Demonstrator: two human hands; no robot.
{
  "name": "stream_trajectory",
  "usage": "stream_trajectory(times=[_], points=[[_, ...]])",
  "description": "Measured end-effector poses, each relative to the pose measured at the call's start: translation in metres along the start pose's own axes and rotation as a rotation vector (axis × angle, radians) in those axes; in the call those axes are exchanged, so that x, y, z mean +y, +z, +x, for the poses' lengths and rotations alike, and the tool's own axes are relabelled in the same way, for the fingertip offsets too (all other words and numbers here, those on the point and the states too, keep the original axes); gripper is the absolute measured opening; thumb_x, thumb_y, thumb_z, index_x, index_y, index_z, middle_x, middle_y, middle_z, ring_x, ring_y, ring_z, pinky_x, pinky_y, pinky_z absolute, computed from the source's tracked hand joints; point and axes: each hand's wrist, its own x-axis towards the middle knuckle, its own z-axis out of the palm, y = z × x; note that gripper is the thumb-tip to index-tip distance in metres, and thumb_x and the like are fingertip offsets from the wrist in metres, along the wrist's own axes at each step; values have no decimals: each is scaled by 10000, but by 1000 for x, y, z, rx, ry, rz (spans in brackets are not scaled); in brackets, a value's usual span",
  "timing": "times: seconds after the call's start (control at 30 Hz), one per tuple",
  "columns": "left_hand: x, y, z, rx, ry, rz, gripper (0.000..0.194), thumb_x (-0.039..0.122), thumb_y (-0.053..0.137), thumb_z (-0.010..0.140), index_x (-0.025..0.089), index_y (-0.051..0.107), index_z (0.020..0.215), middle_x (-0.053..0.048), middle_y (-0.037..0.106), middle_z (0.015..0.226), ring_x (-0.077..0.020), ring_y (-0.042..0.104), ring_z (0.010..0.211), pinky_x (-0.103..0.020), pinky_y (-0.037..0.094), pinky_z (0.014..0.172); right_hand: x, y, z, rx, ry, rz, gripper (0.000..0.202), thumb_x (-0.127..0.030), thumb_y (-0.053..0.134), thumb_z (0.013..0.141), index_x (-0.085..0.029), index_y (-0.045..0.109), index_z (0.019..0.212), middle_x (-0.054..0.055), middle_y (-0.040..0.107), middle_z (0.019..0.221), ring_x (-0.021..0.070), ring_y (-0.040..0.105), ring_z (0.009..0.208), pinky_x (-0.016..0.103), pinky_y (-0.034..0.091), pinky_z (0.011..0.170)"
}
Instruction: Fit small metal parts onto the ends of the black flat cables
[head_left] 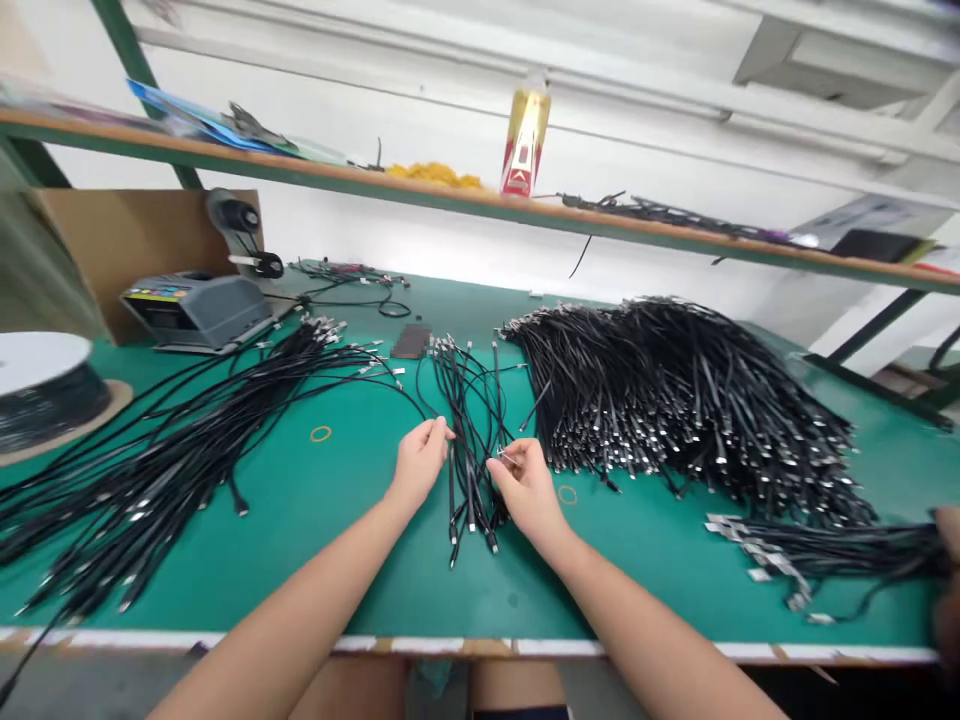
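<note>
Well left of the central cable bundle [466, 440], a spool [45, 400] wound with black cable stands at the edge of view. Next, a loose spread of black cables [255, 395] with silvery plugs lies across the green tabletop [322, 540], and behind it, left of and beyond the bundle, sits a grey tabletop machine [225, 308] with a button panel. A rubber band [321, 428] lies nearer the bundle, on its left. The left hand [422, 458] is just beside the bundle's left edge, thumb and fingertips drawn together; whether they grip a cable I cannot tell. The bundle itself lies between the two hands, plug ends pointing toward the person. At its right edge, the right hand [527, 485] pinches a silvery connector [507, 456] between thumb and finger. To the bundle's right come a second rubber band [568, 487], then a large heap of black cables [675, 390]; farther right, another person's blurred hand [946, 550] is at a smaller cable bunch [847, 547].
</note>
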Motion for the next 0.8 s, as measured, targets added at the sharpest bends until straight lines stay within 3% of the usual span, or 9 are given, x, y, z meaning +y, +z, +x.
stream_trajectory(times=[0.13,0.27,0.37,0.43,0.53,0.63,0.7,0.8], points=[[-5,-1,-3,36,9,9,401,480,480,990,147,609,807,51,533,606,-90,488,485,-241,442,510,-20,-18,-26,-124,-63,-172,238,-338,652,850,-220,450,804,-53,508,651,121,490,565,231,394,529],[-14,-1,-2,30,15,28,342,451,537,972,138,642,884,10,631,736,-113,589,602,-279,522,604,-37,-54,-70,-268,-171,-388,134,-320,678,854,-206,607,849,50,655,907,203,592,875,336,477,802],[-17,1,-1,20,13,26,325,441,549,968,136,652,922,-8,660,798,-128,622,661,-304,544,654,-36,-79,-94,-331,-209,-549,105,-312,719,830,-227,660,822,48,672,911,233,584,945,381,449,901],[-17,1,-2,17,8,20,313,433,557,964,137,656,943,-20,672,841,-141,639,709,-322,553,687,-28,-97,-101,-294,-206,-640,106,-333,685,862,-231,661,846,53,674,923,238,587,950,388,450,905],[-18,1,-3,13,-13,-2,294,418,570,960,139,659,986,-37,682,913,-159,654,779,-345,562,731,-13,-127,-101,-119,-175,-763,177,-377,580,929,-212,640,910,90,664,959,265,584,963,423,447,894],[-16,0,-3,24,-58,-55,287,408,575,958,141,657,1021,-46,685,953,-165,659,806,-355,567,746,-2,-149,-98,-20,-129,-856,232,-417,589,902,-197,640,852,101,654,867,287,596,862,448,464,824],[-13,-2,-4,49,-99,-112,286,403,577,958,140,654,1042,-50,684,970,-167,661,814,-359,569,750,-1,-152,-95,9,-128,-895,246,-427,601,886,-186,647,894,118,656,908,308,602,901,476,465,852],[-6,-7,-11,120,-178,-217,283,385,587,955,140,645,1083,-63,679,1022,-180,663,862,-378,569,777,-3,-140,-86,21,-159,-910,294,-424,531,935,-177,617,1068,146,641,1091,311,586,1068,482,457,940]])
